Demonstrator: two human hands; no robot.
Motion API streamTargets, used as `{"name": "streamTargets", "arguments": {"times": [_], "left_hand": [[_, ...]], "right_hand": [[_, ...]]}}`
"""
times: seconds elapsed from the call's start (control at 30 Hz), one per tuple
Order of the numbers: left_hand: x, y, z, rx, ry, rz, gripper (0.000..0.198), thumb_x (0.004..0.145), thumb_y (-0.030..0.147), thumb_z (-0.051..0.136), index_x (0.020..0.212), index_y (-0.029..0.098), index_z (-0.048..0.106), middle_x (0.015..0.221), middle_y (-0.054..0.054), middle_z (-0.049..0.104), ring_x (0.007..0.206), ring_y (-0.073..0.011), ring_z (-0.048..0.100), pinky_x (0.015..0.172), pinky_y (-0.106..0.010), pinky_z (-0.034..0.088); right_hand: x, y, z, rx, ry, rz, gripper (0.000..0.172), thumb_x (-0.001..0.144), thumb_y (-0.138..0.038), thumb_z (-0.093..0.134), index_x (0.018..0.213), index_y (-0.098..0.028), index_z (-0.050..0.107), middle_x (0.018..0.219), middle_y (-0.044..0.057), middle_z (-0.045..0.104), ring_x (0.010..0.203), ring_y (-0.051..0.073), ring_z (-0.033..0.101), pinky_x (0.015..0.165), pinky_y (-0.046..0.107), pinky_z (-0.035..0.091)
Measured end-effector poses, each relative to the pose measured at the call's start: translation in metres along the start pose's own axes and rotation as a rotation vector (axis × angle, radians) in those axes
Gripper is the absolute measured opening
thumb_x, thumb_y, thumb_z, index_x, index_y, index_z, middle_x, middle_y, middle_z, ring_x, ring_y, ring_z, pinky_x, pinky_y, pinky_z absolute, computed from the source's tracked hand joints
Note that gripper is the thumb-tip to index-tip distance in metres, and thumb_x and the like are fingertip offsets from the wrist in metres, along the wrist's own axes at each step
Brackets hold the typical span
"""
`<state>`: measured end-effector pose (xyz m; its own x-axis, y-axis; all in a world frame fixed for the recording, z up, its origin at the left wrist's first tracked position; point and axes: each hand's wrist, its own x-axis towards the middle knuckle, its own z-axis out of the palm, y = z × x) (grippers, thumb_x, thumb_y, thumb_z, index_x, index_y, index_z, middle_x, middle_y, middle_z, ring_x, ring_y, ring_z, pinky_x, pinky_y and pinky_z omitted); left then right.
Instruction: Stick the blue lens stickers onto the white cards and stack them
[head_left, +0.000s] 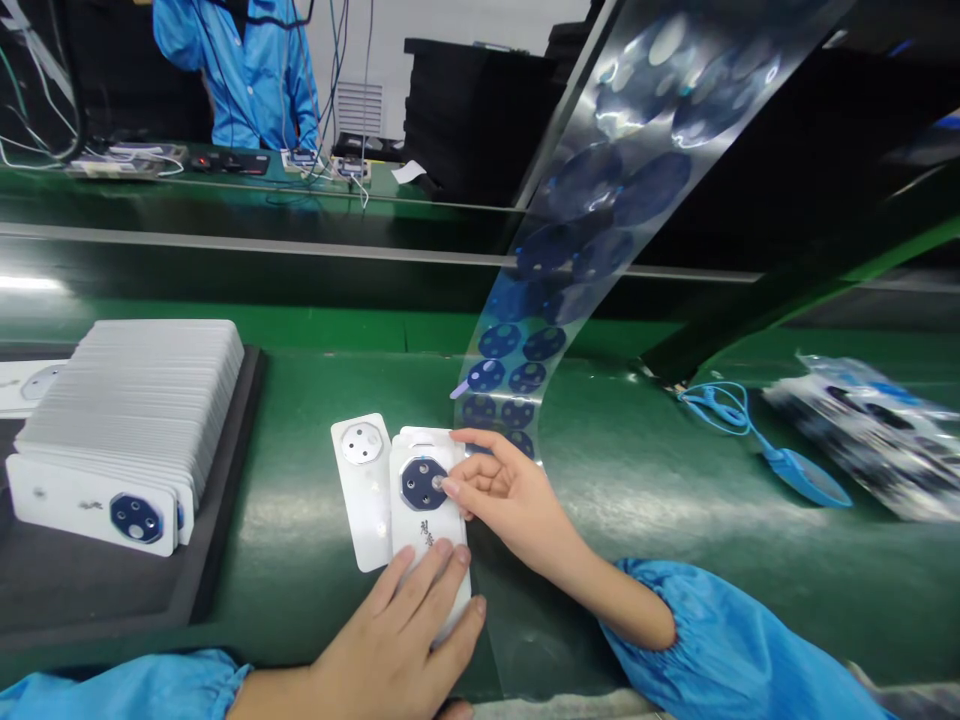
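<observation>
A white phone back cover [442, 530] with a dark round camera sticker [422, 484] and black lettering lies in front of me, on top of at least one other cover. My left hand [401, 635] rests flat on its lower part, fingers spread. At its upper right edge, my right hand [499, 490] is closed, the thumb touching the sticker's right side and the index fingertip near the top corner. The curled fingers behind the thumb are partly hidden. To the left, a second white cover [367, 530] has a silvery camera disc.
A stack of white covers [127, 400] stands on a black tray [225, 560] at left. A clear film strip with dark round stickers [517, 345] hangs onto the green bench [600, 430]. Further right are a blue corded pad [810, 478] and bagged parts [877, 430]. A person in blue [259, 75] stands opposite.
</observation>
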<state>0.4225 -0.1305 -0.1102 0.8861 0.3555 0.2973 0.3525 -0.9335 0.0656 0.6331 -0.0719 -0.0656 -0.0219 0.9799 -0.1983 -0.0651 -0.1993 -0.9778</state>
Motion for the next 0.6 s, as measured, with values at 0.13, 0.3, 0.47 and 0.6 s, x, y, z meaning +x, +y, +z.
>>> {"name": "streamTargets", "arguments": {"times": [0.13, 0.3, 0.47, 0.6], "left_hand": [[0.0002, -0.0001, -0.0008, 0.007, 0.005, -0.007, 0.064, 0.101, 0.055, 0.049, 0.148, 0.013, 0.046, 0.156, -0.024, 0.039, 0.15, -0.0409, 0.027, 0.121, -0.053, 0.017], [0.0016, -0.0007, -0.001, 0.014, 0.01, -0.006, 0.061, 0.103, 0.055, 0.045, 0.147, 0.013, 0.047, 0.155, -0.024, 0.041, 0.148, -0.041, 0.029, 0.121, -0.053, 0.013], [0.0028, -0.0003, -0.0015, -0.002, 0.017, -0.01, 0.063, 0.101, 0.055, 0.049, 0.146, 0.012, 0.048, 0.155, -0.025, 0.04, 0.148, -0.0416, 0.029, 0.12, -0.053, 0.016], [0.0037, -0.0017, -0.0032, -0.01, 0.034, -0.005, 0.063, 0.1, 0.056, 0.05, 0.145, 0.012, 0.05, 0.153, -0.024, 0.043, 0.147, -0.041, 0.031, 0.12, -0.053, 0.015]], "right_hand": [[-0.0008, -0.0005, 0.0004, -0.004, 0.003, 0.004, 0.056, 0.078, -0.038, 0.085, 0.122, -0.02, 0.054, 0.075, -0.002, 0.068, 0.058, 0.012, 0.059, 0.058, 0.026, 0.051], [-0.0014, -0.001, 0.0008, -0.003, 0.011, 0.008, 0.056, 0.079, -0.037, 0.085, 0.122, -0.02, 0.054, 0.075, -0.002, 0.069, 0.059, 0.011, 0.06, 0.058, 0.025, 0.051], [-0.0014, -0.0016, 0.0012, -0.006, 0.017, 0.007, 0.055, 0.078, -0.037, 0.085, 0.121, -0.019, 0.055, 0.075, -0.002, 0.069, 0.06, 0.011, 0.061, 0.059, 0.025, 0.052], [-0.0011, -0.0014, 0.0012, -0.01, 0.017, 0.009, 0.054, 0.078, -0.037, 0.085, 0.12, -0.019, 0.056, 0.075, -0.001, 0.069, 0.061, 0.012, 0.062, 0.059, 0.025, 0.053]]}}
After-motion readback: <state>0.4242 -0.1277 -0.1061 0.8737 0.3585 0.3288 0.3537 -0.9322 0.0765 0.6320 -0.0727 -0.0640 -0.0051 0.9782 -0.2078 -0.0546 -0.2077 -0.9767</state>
